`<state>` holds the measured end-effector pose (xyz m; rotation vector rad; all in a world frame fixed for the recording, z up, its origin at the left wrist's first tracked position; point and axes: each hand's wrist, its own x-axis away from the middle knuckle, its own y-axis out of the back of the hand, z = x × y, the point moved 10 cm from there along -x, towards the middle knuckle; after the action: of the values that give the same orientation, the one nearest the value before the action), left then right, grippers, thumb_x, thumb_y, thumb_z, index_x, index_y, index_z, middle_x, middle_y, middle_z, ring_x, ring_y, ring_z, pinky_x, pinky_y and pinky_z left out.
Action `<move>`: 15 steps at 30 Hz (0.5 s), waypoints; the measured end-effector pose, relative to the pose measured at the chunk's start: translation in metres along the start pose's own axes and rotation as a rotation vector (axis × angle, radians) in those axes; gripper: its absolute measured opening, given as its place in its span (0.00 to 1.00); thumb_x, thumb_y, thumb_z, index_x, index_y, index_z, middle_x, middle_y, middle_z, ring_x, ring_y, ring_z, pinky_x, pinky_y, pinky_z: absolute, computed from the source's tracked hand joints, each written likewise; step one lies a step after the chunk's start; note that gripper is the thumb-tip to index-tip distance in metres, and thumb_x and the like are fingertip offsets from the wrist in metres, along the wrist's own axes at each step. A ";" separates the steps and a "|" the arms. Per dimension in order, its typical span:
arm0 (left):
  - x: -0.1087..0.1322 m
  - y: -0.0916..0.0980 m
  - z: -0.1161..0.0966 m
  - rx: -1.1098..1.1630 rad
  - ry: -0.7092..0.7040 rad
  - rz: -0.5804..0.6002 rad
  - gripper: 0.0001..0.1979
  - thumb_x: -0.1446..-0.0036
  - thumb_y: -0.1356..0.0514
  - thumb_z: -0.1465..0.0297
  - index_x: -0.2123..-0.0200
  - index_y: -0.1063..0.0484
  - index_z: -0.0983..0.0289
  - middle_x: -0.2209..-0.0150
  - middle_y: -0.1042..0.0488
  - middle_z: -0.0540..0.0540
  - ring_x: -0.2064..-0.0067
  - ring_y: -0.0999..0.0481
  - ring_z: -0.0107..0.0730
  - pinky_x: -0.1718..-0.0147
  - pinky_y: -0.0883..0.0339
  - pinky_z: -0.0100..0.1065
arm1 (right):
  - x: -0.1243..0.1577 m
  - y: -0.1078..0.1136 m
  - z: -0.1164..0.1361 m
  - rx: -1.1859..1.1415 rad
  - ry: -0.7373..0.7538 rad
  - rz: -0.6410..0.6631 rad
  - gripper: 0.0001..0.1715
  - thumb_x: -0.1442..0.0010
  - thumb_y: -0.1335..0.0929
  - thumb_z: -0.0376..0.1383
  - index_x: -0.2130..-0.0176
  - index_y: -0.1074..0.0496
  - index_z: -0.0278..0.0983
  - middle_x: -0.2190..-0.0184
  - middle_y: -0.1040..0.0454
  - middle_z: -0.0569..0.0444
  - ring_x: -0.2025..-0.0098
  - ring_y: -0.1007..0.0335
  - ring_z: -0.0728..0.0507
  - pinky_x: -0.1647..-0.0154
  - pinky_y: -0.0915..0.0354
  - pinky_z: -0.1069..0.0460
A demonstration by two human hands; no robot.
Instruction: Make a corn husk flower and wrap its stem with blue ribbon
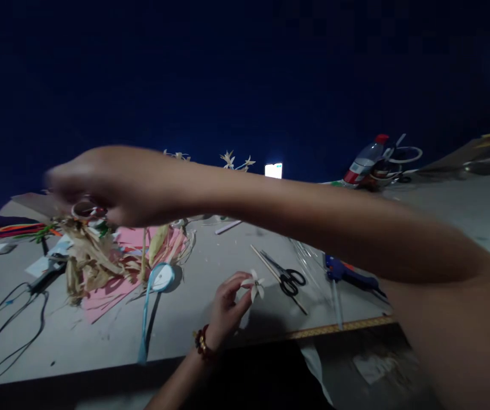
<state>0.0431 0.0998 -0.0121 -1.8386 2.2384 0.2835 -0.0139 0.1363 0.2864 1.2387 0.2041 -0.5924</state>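
Gathering or fetching seems to be the step in hand: the right hand (99, 185) is stretched across to the far left, over a heap of dry tan husks (95, 262), while the left hand (227, 304) minds a small white flower (252, 286). That flower sits at the near middle, above the edge of the grey table (210, 256), pinched between the left thumb and fingers. Blur hides the right fingers; they look curled, near a ring-shaped item (75, 212), but whether they grip it, or anything at all, cannot be told. As a judgement, the next move calls for a careful pick from the loose heap without dragging the pink sheet (103, 299) beneath it, and for a light left pinch, since the petals look thin and easily creased. Black-handled scissors (289, 282) lie just right of the flower, with a blue glue gun (351, 276) farther right. As for writing, nothing can be read: the red-capped bottle (362, 162) at the far right wears a red-and-white label whose lettering is too small, the lit screen (274, 170) at the far middle is washed out, and the yellow strip (347, 326) along the near edge shows only indistinct marks.
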 end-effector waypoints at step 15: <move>0.004 0.029 0.035 0.453 0.299 -0.220 0.05 0.46 0.31 0.67 0.66 0.19 0.63 0.60 0.23 0.57 0.53 0.28 0.39 0.47 0.38 0.39 | 0.262 -0.111 -0.117 -0.192 -0.772 -0.250 0.12 0.36 0.33 0.40 0.57 0.23 0.37 0.64 0.19 0.51 0.63 0.23 0.43 0.62 0.31 0.51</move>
<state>0.0159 0.1121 -0.0471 -1.9330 2.0189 -0.5255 0.1655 0.1407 0.0362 0.7333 -0.2343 -1.1949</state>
